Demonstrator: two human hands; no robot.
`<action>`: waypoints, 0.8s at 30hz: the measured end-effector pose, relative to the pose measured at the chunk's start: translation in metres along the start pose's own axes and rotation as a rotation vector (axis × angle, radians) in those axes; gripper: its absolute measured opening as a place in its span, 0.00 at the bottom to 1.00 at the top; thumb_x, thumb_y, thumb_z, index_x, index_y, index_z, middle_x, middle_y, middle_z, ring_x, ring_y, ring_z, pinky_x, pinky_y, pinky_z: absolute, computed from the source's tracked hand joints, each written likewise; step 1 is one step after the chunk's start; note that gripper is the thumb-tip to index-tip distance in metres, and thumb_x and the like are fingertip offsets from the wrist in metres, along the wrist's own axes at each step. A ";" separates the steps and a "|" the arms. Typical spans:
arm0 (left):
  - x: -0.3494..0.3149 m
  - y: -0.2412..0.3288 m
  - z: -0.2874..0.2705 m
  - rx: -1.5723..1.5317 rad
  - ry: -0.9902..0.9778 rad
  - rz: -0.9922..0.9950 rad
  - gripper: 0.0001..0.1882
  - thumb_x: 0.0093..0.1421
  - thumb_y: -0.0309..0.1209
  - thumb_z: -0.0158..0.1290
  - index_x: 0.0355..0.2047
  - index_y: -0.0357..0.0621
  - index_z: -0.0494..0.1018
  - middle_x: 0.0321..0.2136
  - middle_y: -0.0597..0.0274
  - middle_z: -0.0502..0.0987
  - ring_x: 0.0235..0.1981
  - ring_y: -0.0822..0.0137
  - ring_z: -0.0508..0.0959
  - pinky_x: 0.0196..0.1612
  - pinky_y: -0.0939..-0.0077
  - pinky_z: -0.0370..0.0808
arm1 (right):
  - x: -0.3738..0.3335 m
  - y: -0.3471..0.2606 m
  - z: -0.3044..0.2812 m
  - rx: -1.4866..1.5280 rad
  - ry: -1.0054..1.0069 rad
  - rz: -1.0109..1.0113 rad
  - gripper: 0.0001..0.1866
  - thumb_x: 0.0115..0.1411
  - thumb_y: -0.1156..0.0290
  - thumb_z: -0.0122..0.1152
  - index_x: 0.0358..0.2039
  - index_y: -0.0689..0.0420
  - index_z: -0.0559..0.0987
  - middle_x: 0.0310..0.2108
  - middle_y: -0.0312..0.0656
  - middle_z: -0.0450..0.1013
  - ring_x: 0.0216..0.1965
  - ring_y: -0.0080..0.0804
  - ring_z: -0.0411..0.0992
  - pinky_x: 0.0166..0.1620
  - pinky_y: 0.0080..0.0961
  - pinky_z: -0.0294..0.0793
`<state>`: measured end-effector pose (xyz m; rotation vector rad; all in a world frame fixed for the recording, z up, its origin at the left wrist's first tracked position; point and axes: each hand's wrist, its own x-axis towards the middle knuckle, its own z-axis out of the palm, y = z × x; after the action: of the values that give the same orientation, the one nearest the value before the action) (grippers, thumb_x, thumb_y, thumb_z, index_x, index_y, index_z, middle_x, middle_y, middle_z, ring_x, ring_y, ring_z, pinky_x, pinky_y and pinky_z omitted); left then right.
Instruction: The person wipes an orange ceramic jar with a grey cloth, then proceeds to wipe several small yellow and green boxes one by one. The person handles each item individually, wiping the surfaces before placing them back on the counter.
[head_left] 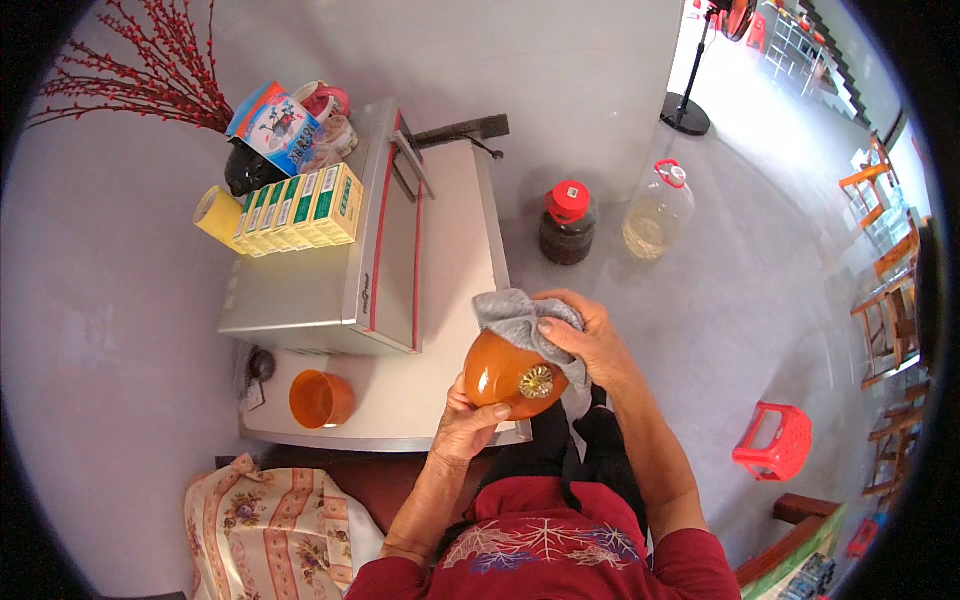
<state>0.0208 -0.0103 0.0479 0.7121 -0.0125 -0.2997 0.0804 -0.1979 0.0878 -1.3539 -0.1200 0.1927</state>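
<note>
In front of my body, over the right edge of the cabinet top, I hold a glossy orange rounded container (497, 368) with a gold flower-shaped piece (536, 381) on it. My left hand (468, 422) grips its lower left side, thumb on the surface. A grey cloth (525, 318) is draped over its upper right side. My right hand (588, 340) is closed on this cloth and presses it against the container. Whether the container is a lid or a pot I cannot tell. To the left, an orange open-topped cup (321, 400) stands on the white cabinet top (455, 270).
A silver box-shaped appliance (300, 305) carries several yellow-green boxes (300, 210), a blue-white bag (275, 128) and red-berried branches (165, 85). On the floor are a red-lidded jar (568, 225), a clear jug (657, 212), a red stool (775, 442) and wooden chairs (885, 325).
</note>
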 end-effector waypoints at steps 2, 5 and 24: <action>0.001 -0.003 -0.005 -0.045 0.019 0.008 0.31 0.44 0.17 0.60 0.50 0.42 0.65 0.47 0.59 0.71 0.51 0.63 0.70 0.55 0.64 0.66 | -0.005 0.011 -0.001 0.235 0.079 0.118 0.20 0.51 0.68 0.62 0.44 0.63 0.73 0.35 0.39 0.72 0.37 0.23 0.69 0.40 0.19 0.68; 0.002 -0.004 -0.010 -0.061 0.047 0.002 0.33 0.44 0.20 0.60 0.52 0.44 0.62 0.50 0.59 0.68 0.53 0.62 0.68 0.56 0.61 0.65 | -0.016 0.030 0.005 0.432 0.159 0.110 0.25 0.51 0.70 0.62 0.49 0.64 0.68 0.39 0.42 0.72 0.39 0.25 0.70 0.44 0.22 0.69; 0.032 0.054 0.002 0.293 -0.196 -0.342 0.31 0.42 0.19 0.62 0.50 0.37 0.67 0.45 0.59 0.73 0.46 0.67 0.73 0.52 0.71 0.69 | 0.013 -0.028 -0.001 0.019 -0.094 0.063 0.18 0.50 0.65 0.65 0.40 0.61 0.76 0.32 0.35 0.73 0.35 0.18 0.69 0.41 0.18 0.68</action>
<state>0.0657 0.0178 0.0813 0.9747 -0.1236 -0.7052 0.0952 -0.2019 0.1143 -1.3313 -0.1544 0.3104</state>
